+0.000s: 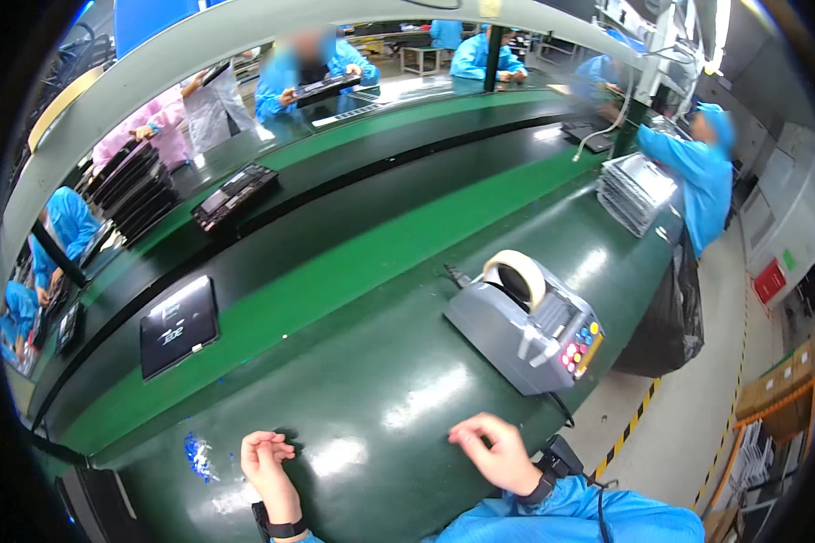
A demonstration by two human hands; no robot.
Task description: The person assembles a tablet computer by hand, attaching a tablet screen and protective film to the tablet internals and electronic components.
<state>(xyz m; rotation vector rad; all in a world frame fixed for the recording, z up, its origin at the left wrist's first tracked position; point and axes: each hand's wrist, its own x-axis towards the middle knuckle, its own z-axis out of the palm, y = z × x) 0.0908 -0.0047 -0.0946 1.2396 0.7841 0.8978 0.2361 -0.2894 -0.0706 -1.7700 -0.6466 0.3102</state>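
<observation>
My left hand [267, 466] hovers over the green worktable [362, 416], its fingers loosely bent and no object visible in them. To its left lies a small scatter of blue and white scraps [198, 457]. My right hand [500, 454] is also above the table near its front edge, fingers half curled with a gap at the thumb; nothing shows in it. The nearest thing ahead of that hand is a grey tape dispenser [507, 339] with a roll of cream tape [522, 276] on top and coloured buttons at its right end. Each wrist wears a black band.
A dark laptop [179, 326] lies on the green conveyor belt [353, 258]; another dark device [235, 196] sits farther off. Silvery sheets [637, 192] are stacked at the right, by a person in blue [702, 172]. A black bag [666, 317] hangs at the table's right edge. Other people work opposite.
</observation>
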